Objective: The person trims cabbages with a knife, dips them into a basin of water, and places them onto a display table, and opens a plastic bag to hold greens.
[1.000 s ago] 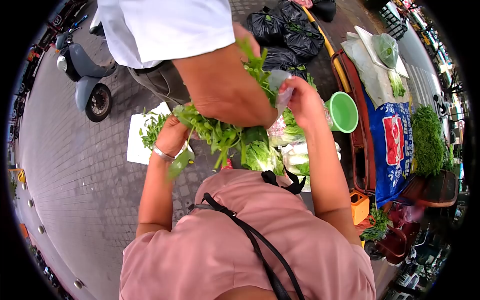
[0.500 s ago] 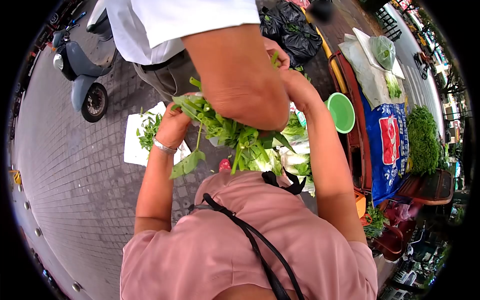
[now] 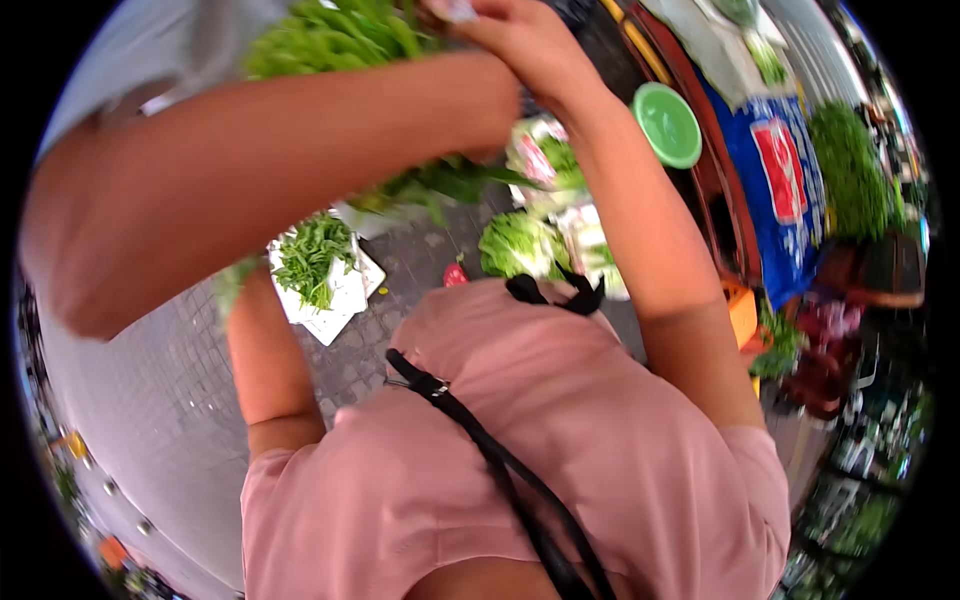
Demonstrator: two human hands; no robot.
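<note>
My right hand (image 3: 525,40) is at the top centre, its fingers bent close to another person's hand. A small pale thing, too blurred to name, shows at the fingertips. My left forearm (image 3: 270,350) reaches up on the left. The other person's bare forearm (image 3: 250,170) crosses in front and hides my left hand. Beyond that arm is a bunch of leafy green vegetables (image 3: 340,45), with more leaves (image 3: 435,185) hanging below it. Which hand bears the bunch is hidden.
Cut greens lie on a white board (image 3: 330,322) on the paving. Lettuce (image 3: 520,245) and wrapped cabbages (image 3: 545,155) sit near my front. To the right are a green basin (image 3: 667,125), a cart with a blue sack (image 3: 745,200), and heaped greens (image 3: 848,165).
The other person's forearm has swung left and lower, now covering my left hand. The green bunch appears higher in view. My right hand has risen, and the view has shifted.
</note>
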